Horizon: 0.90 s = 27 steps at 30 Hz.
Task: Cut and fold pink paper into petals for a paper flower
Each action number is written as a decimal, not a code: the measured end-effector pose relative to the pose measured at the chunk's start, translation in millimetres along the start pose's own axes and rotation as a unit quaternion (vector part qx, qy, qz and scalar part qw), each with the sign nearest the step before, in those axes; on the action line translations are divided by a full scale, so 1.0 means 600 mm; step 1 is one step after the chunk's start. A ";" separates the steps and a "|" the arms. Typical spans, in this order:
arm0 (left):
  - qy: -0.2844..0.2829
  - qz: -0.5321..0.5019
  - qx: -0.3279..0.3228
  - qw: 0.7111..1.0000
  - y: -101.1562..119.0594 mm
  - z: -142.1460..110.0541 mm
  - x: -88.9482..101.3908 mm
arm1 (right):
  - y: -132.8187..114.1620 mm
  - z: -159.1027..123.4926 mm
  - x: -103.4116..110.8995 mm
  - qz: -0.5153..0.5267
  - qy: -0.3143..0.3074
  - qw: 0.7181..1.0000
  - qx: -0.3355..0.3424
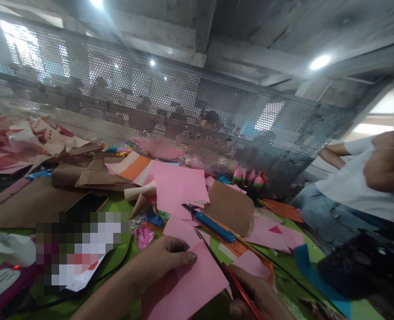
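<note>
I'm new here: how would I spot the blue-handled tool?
On the green tabletop, find the brown paper with rounded corners. Along its near-left side lies a slim, dark-tipped tool, blue-handled unlike the red-handled scissors in the right hand.

Single head-worn view, looking forward and slightly down; left hand and right hand close, bottom centre; perforated metal screen farther, upper half.

Ahead of me I see a perforated screen under a concrete ceiling with a bright lamp. To my left lies a magenta power strip; to my right is a person in a white top.
</note>
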<state>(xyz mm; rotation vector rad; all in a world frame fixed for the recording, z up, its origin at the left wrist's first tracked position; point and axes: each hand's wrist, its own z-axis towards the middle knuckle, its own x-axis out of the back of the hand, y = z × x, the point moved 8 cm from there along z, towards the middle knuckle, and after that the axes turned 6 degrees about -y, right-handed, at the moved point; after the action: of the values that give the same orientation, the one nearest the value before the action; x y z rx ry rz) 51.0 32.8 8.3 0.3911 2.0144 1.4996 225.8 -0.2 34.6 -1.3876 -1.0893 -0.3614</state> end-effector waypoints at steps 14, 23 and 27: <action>-0.006 0.000 0.000 1.000 0.003 -0.001 -0.003 | -0.028 -0.005 0.006 0.000 -0.022 0.999 0.028; 0.000 0.021 0.000 1.000 0.002 0.000 0.001 | -0.003 0.000 0.001 -0.004 -0.003 1.000 0.007; -0.003 0.028 -0.001 1.000 0.002 0.001 0.001 | 0.001 0.003 0.001 -0.005 -0.007 1.000 -0.005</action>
<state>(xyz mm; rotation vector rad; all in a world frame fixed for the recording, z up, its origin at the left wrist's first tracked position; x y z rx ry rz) 50.9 34.0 9.0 0.4537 2.0124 1.5317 225.9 1.5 34.1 -1.3947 -1.1073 -0.3654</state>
